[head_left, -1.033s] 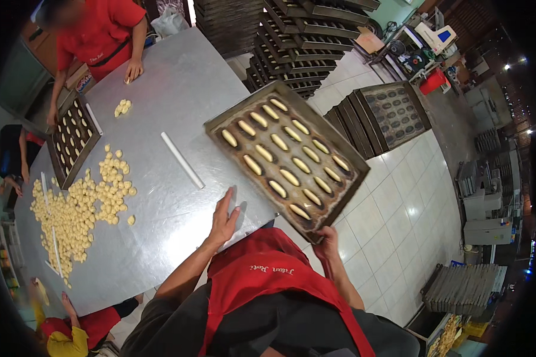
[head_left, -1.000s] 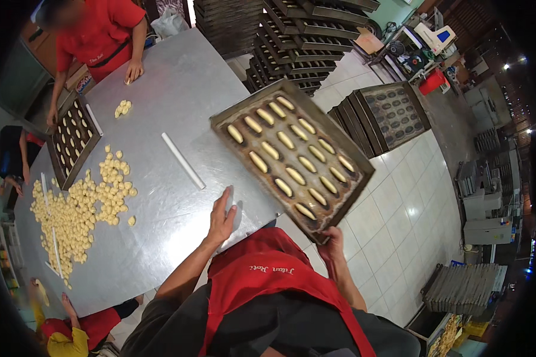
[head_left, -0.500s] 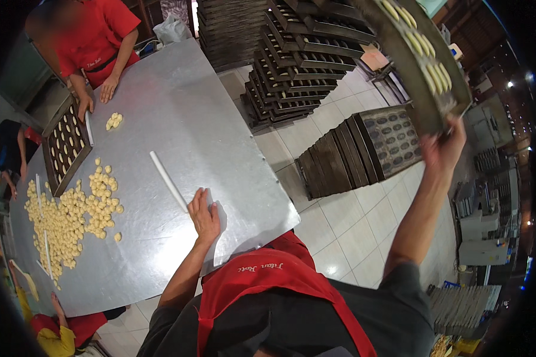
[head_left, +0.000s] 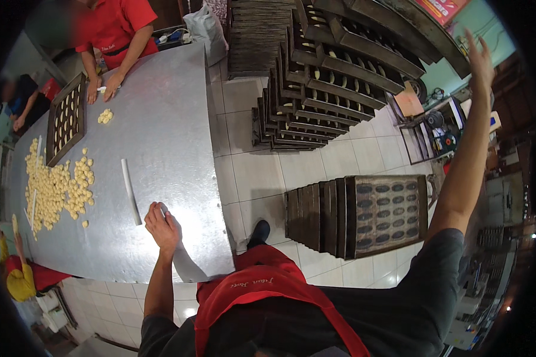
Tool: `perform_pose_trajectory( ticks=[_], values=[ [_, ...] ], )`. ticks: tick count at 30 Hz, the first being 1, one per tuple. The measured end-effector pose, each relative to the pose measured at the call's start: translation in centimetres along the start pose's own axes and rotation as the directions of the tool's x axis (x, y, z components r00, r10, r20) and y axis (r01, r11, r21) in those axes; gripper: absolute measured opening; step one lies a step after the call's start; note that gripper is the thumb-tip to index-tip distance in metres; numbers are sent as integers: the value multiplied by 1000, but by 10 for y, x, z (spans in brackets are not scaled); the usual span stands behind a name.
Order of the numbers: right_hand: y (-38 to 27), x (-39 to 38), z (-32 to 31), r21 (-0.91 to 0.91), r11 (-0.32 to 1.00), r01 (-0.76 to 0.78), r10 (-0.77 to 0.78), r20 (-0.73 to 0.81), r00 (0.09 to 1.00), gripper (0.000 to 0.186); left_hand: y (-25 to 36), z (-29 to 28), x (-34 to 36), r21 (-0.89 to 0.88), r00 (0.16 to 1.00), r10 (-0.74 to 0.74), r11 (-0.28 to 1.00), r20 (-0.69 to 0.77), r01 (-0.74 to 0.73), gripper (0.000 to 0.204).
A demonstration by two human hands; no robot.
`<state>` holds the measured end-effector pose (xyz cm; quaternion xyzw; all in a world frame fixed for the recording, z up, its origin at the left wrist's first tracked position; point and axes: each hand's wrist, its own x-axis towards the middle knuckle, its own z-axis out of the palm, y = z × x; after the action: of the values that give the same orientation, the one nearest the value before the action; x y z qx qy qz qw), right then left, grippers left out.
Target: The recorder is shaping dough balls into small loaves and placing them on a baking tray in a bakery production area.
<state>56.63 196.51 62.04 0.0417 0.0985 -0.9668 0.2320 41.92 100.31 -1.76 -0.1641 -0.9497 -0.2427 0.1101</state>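
Note:
On the metal table [head_left: 178, 113], my left hand [head_left: 162, 229] rests near the front right corner, its fingers loosely bent and holding nothing. Just beyond its fingertips lies a white rod [head_left: 131, 191], apart from the hand. My right arm stretches up to the right, and my right hand [head_left: 481, 64] is raised with its fingers apart and nothing in it. It is beside the end of the topmost baking tray [head_left: 430, 37] on a tall, staggered stack. Long pale dough pieces [head_left: 339, 55] show in the trays lower in that stack.
Many small dough balls [head_left: 56, 190] cover the table's left part. A co-worker in red [head_left: 122, 30] handles dough beside a filled tray [head_left: 65, 122]. A stack of moulded trays [head_left: 390, 214] stands on the tiled floor to my right. Another person in yellow [head_left: 21, 279] is at lower left.
My right hand has let go of the dough-filled tray, which now appears to lie atop the tall stack. The co-worker's hands have moved from the filled tray to dough on the table.

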Motion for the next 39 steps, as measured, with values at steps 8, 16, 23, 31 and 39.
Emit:
perform_pose_trajectory(
  ticks=[8, 16, 23, 31, 39],
  values=[
    [20, 220, -34, -55, -398, -916, -858, 377, 350, 116, 6, -26, -2, 135, 995, -63, 988, -80, 73, 42],
    [-35, 205, -67, -129, -383, -915, -832, 478, 281, 117, 13, -31, 3, 110, 995, -71, 991, -73, 78, 40],
    [-21, 199, -70, -245, -401, -883, -852, 453, 261, 113, 14, -42, -3, 82, 993, -106, 991, -47, 109, 41],
    [62, 178, -120, 65, -405, -912, -344, 913, 218, 67, 8, -26, 8, 48, 999, -10, 999, -47, 12, 41],
    [514, 117, -389, -340, -271, -900, -962, 86, 258, 50, -8, -21, 1, 133, 1000, -6, 991, -11, 7, 41]
  ],
)
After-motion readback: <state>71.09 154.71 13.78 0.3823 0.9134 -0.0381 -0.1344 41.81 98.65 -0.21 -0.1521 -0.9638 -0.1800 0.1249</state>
